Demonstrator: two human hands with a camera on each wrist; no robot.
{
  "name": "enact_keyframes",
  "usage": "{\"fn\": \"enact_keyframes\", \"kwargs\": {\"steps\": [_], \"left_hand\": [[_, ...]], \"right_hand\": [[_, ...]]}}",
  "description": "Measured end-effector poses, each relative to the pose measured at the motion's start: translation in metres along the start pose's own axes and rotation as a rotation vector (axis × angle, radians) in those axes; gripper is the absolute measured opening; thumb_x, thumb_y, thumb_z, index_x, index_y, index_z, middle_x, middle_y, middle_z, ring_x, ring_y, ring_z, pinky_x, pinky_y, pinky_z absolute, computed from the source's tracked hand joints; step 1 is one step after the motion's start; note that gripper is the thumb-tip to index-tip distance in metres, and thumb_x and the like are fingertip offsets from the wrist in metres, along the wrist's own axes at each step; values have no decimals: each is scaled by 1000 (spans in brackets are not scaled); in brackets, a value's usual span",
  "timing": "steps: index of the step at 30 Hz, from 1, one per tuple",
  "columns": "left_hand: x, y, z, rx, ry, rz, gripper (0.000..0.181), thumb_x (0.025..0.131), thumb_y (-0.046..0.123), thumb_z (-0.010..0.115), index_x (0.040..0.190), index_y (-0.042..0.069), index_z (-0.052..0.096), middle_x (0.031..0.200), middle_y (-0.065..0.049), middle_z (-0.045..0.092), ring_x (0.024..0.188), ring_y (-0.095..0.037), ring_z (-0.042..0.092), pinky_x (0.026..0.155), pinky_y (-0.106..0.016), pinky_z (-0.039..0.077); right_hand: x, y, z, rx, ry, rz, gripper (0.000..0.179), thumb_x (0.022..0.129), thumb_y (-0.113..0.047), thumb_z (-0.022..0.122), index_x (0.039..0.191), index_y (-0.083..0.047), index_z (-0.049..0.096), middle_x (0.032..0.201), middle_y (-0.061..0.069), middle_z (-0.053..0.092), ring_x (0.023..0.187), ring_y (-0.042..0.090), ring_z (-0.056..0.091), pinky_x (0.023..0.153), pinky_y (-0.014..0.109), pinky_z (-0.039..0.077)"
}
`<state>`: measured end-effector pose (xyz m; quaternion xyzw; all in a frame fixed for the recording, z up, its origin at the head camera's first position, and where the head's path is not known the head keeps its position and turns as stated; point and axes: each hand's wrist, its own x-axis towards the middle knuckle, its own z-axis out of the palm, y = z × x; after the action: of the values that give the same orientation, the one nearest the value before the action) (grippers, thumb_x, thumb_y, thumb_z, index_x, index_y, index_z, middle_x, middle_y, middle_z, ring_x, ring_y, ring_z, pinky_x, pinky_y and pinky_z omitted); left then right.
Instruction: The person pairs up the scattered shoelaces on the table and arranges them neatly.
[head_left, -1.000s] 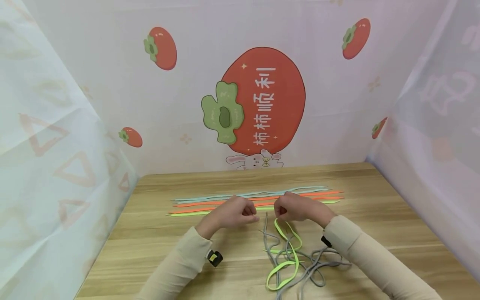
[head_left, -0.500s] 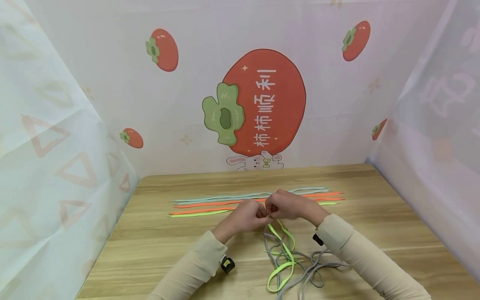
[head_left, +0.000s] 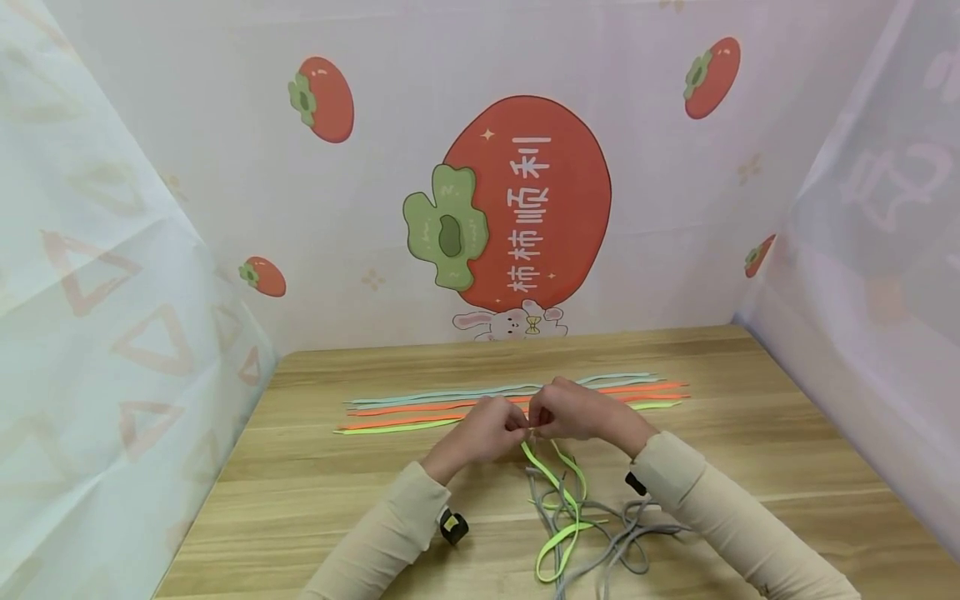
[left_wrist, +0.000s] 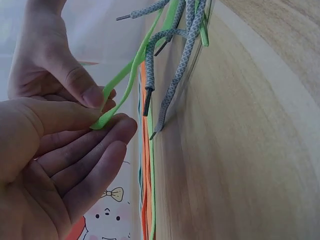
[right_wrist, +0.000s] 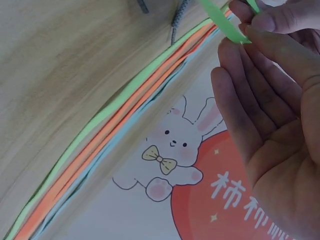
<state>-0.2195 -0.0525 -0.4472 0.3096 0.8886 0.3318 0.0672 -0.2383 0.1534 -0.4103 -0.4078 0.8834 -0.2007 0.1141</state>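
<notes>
A flat neon-green shoelace (head_left: 541, 467) dangles from both hands, its lower part looping down over the table. My left hand (head_left: 489, 431) pinches it between thumb and fingertip, with the other fingers loosely spread in the left wrist view. Right beside it, my right hand (head_left: 576, 410) pinches the same green lace (right_wrist: 223, 22) with thumb and forefinger. The two sets of fingertips are close together, and the lace's end is hidden among them. Tangled round grey shoelaces (left_wrist: 177, 82) with dark tips lie under and beside the hanging green lace.
Behind the hands, straight laces lie side by side across the wooden table (head_left: 300, 500): light blue (head_left: 431, 395), orange (head_left: 408, 411) and one green (head_left: 401, 428). A white printed backdrop (head_left: 645, 275) stands at the table's back edge, with pale sheets at both sides.
Both hands have come together from apart, the right one moving left and the left one moving right. The green lace's upper part has shifted left, and the left hand now pinches it too.
</notes>
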Motion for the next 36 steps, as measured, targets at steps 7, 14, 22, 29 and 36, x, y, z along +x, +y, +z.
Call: {"fn": "enact_keyframes", "kwargs": {"steps": [7,14,22,29,36], "left_hand": [[-3,-4,-2,-9,-29,11,16,100,5,68,97,4,83,84,-3,79,57,-1,52,57,-17,43],[-9,-8,-8,32,-87,16,18,102,5,68,93,2,83,74,-6,75,52,-4,42,54,-18,37],[-15,-13,-17,104,-155,13,16,100,4,70,91,4,83,81,-4,79,63,-3,61,62,-20,50],[-23,-18,-24,135,-176,18,12,98,5,73,94,5,84,91,-6,82,80,-10,74,76,-26,60],[-37,-30,-29,120,-183,35,14,97,5,74,88,5,84,80,-3,80,67,0,65,67,-20,54]], "right_hand": [[-2,2,6,1,6,-32,10,99,-6,73,96,-7,82,86,1,79,70,-3,65,68,18,55],[-5,6,9,0,-3,-56,13,100,-3,70,97,-5,82,87,6,79,67,-4,61,67,18,53],[-12,11,5,-2,-14,-57,12,100,-4,70,97,-5,81,87,5,78,68,-3,59,65,18,52],[-18,18,2,18,-25,-54,10,101,-7,71,97,-6,80,86,5,77,68,-3,58,65,19,51],[-26,27,-2,33,-38,-49,11,101,-7,70,96,-6,79,84,7,76,66,-1,53,63,20,48]]}}
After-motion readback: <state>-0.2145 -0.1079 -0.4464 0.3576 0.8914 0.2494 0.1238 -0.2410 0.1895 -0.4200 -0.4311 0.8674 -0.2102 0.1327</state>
